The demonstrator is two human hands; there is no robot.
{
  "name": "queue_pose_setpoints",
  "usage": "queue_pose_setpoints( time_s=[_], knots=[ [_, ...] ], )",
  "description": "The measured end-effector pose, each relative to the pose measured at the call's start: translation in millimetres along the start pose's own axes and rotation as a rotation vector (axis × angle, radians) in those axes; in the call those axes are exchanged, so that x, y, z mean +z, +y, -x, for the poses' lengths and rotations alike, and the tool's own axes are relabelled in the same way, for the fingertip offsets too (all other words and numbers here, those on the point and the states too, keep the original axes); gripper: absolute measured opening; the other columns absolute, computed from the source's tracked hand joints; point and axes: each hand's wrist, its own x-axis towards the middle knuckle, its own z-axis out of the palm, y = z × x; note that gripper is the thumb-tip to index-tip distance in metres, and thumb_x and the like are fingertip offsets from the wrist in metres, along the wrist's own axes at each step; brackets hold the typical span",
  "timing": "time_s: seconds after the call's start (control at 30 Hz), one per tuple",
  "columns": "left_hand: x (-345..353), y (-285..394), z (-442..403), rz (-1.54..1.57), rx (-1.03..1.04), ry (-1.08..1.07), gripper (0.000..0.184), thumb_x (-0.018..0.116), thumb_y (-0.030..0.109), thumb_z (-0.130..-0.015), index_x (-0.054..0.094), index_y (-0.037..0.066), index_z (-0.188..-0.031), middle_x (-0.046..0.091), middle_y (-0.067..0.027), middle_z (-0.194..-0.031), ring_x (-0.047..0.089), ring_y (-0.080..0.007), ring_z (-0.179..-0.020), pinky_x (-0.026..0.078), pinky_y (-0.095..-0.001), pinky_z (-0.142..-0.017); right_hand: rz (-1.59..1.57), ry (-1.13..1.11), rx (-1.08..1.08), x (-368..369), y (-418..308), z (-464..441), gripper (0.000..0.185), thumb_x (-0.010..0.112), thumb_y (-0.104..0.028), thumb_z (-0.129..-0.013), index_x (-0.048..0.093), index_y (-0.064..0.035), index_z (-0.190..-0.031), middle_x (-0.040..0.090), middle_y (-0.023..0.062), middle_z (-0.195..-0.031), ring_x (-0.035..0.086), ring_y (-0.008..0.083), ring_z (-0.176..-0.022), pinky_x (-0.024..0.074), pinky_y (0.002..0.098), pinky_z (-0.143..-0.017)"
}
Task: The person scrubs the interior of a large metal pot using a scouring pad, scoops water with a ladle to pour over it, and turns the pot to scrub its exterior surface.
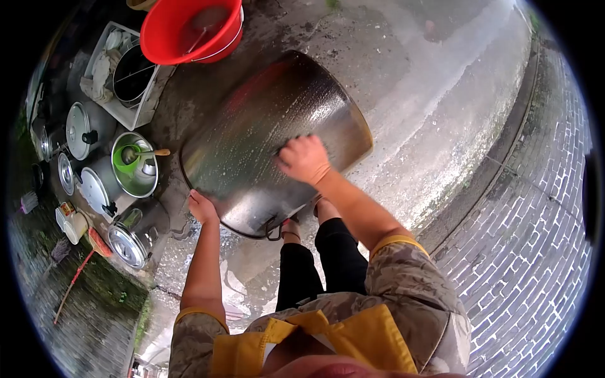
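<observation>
A large stainless steel pot [265, 138] lies on its side on the wet ground in front of me, its wall streaked with water and suds. A loop handle [273, 229] shows on its near side. My left hand [203, 206] is closed on the pot's edge at the near left. Pressed against the upper wall, my right hand [305, 159] is closed around what looks like a dark scouring pad [280, 150], mostly hidden by the fingers.
A red bucket [161, 38] stands beyond the pot. To the left are a white crate [146, 112], a metal bowl [140, 183] with a green ladle-like scoop, several lidded pots [126, 246] and a red-handled broom [79, 272]. A brick pavement [535, 252] runs along the right.
</observation>
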Motion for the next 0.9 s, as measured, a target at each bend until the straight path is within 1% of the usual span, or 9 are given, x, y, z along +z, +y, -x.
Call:
queue_pose_setpoints(
  time_s=[0.03,0.1,0.17,0.33,0.57,0.7,0.77,0.83,0.9],
  knots=[
    [-0.4,-3.4,-1.7,-0.017,0.001,0.000,0.049,0.039,0.035,-0.096,0.060,-0.010,-0.093,0.061,-0.0303,-0.091,0.057,-0.0460,-0.084,0.043,-0.0468,-0.074,0.113,-0.293,0.055,-7.5,2.7,4.1,0.007,0.065,-0.024,-0.066,0.064,-0.0167,-0.066,0.064,0.0047,-0.070,0.063,0.0214,-0.069,0.0475,0.0402,-0.061],
    [0.3,-2.7,-6.2,-0.038,-0.009,0.005,0.049,0.039,0.035,-0.096,0.060,-0.010,-0.094,0.061,-0.0303,-0.091,0.057,-0.0459,-0.085,0.043,-0.0467,-0.074,-0.053,0.416,0.292,8.0,90.6,-13.6,0.020,0.064,-0.028,-0.071,0.060,-0.0096,-0.062,0.062,0.0114,-0.067,0.061,0.0285,-0.062,0.0487,0.0442,-0.056],
    [-4.8,12.7,-10.4,0.002,-0.064,-0.074,0.052,0.039,0.039,-0.095,0.060,-0.009,-0.096,0.061,-0.0313,-0.093,0.057,-0.0459,-0.088,0.043,-0.0468,-0.077,-0.125,0.125,0.680,15.7,139.1,-39.2,0.012,0.066,-0.027,-0.068,0.064,-0.0162,-0.064,0.063,0.0079,-0.068,0.062,0.0250,-0.066,0.0461,0.0408,-0.059],
    [2.5,8.6,-26.3,-0.064,-0.039,-0.052,0.054,0.039,0.040,-0.094,0.061,-0.009,-0.098,0.061,-0.0303,-0.095,0.057,-0.0456,-0.089,0.043,-0.0468,-0.078,-0.128,0.369,0.043,36.6,-13.7,42.8,0.013,0.065,-0.025,-0.067,0.060,-0.0138,-0.066,0.057,0.0088,-0.061,0.059,0.0280,-0.059,0.0442,0.0410,-0.053],
    [3.5,21.1,-44.8,0.019,-0.077,-0.049,0.053,0.040,0.039,-0.093,0.061,-0.010,-0.097,0.062,-0.0294,-0.095,0.057,-0.0455,-0.089,0.043,-0.0462,-0.079,-0.031,0.327,0.701,-7.8,105.4,-29.3,0.018,0.063,-0.026,-0.075,0.062,-0.0079,-0.073,0.064,0.0162,-0.076,0.061,0.0359,-0.071,0.0491,0.0444,-0.059],
    [4.1,21.4,-42.6,0.043,-0.094,-0.051,0.053,0.041,0.039,-0.093,0.060,-0.010,-0.098,0.062,-0.0292,-0.095,0.058,-0.0451,-0.089,0.043,-0.0455,-0.078,-0.034,0.250,0.217,38.1,-2.0,19.8,0.008,0.063,-0.020,-0.065,0.058,-0.0146,-0.062,0.060,0.0076,-0.064,0.060,0.0252,-0.060,0.0480,0.0412,-0.054],
    [8.6,8.0,-43.6,-0.018,-0.084,-0.021,0.052,0.042,0.038,-0.093,0.059,-0.010,-0.099,0.062,-0.0286,-0.095,0.058,-0.0439,-0.088,0.043,-0.0448,-0.078,-0.140,0.310,-0.138,30.8,-56.7,45.4,0.009,0.067,-0.027,-0.065,0.063,-0.0192,-0.068,0.061,0.0048,-0.072,0.061,0.0236,-0.077,0.0471,0.0363,-0.062],
    [7.2,10.0,-44.3,0.046,-0.060,-0.033,0.052,0.042,0.038,-0.093,0.059,-0.010,-0.098,0.062,-0.0285,-0.095,0.058,-0.0437,-0.089,0.043,-0.0448,-0.078,0.085,0.164,-0.003,24.2,-25.3,14.7,0.007,0.063,-0.018,-0.065,0.057,-0.0172,-0.061,0.058,0.0056,-0.061,0.059,0.0239,-0.056,0.0478,0.0366,-0.050],
    [1.1,12.1,-30.9,0.102,-0.072,-0.040,0.051,0.042,0.038,-0.094,0.059,-0.010,-0.097,0.062,-0.0283,-0.095,0.058,-0.0436,-0.089,0.043,-0.0448,-0.077,0.024,0.460,0.326,20.8,59.1,-22.3,0.011,0.064,-0.024,-0.070,0.061,-0.0139,-0.067,0.061,0.0087,-0.066,0.063,0.0268,-0.063,0.0489,0.0386,-0.054]
  ],
)
